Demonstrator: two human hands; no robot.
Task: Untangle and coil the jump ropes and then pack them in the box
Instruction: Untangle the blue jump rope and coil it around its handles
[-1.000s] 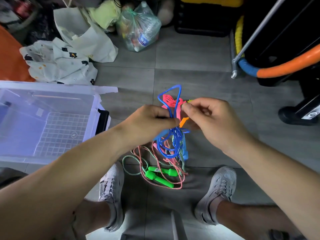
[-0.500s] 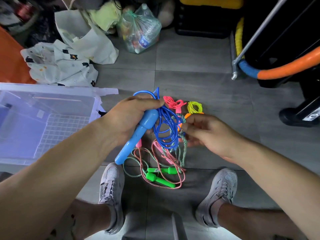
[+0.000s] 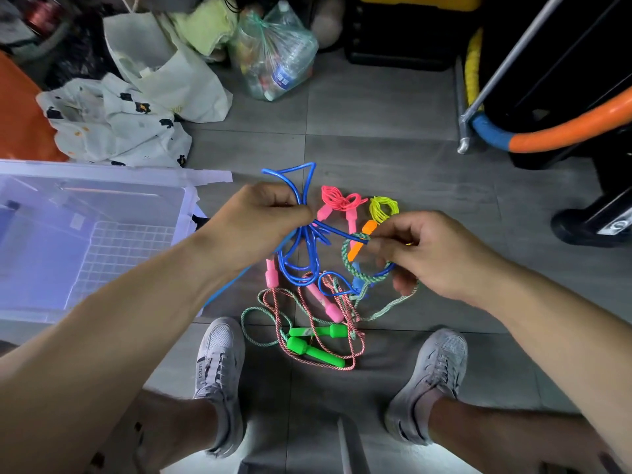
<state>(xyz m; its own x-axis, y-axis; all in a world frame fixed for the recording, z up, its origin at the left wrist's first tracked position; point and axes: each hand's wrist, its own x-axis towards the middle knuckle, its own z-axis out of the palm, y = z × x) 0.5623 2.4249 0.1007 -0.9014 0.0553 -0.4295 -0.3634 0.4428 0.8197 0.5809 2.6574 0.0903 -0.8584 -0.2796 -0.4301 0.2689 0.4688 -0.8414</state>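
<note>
You are untangling: left hand (image 3: 260, 217) gripping the blue rope (image 3: 284, 268), right hand (image 3: 434, 258) pinching the green cord (image 3: 344, 255), box (image 3: 102, 172) awaiting ropes.

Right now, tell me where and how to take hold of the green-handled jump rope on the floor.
Take the two green handles, pinching across both from above. They lie flat, nearly side by side on the floor, rigid and thick; the cords around them are loose and tangled.
</note>
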